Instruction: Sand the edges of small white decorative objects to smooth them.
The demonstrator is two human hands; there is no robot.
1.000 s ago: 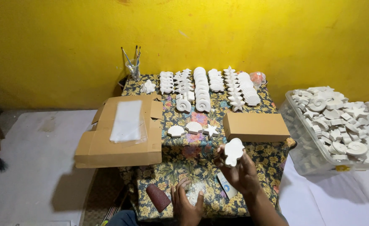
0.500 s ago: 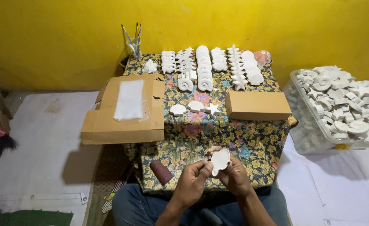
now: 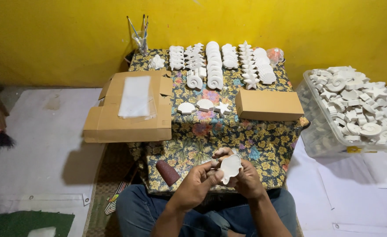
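Note:
My left hand (image 3: 198, 180) and my right hand (image 3: 246, 177) both hold a white plaster shell-shaped piece (image 3: 230, 167) above my lap, at the front edge of a low table covered with a flowered cloth (image 3: 228, 140). My left thumb and fingers press against the piece's left side. My right hand cups it from behind. A dark reddish-brown cylindrical block (image 3: 168, 172) lies on the cloth just left of my hands.
Rows of white plaster shells and stars (image 3: 217, 63) line the table's far end, with three loose pieces (image 3: 204, 106) mid-table. A closed cardboard box (image 3: 269, 105), an open box holding a plastic sheet (image 3: 132, 105), a jar of brushes (image 3: 140, 37) and a bin of plaster pieces (image 3: 356, 109) surround them.
The white piece has come down from mid-table height to just above my lap. My left hand has joined my right hand on it, and the view has tilted down slightly.

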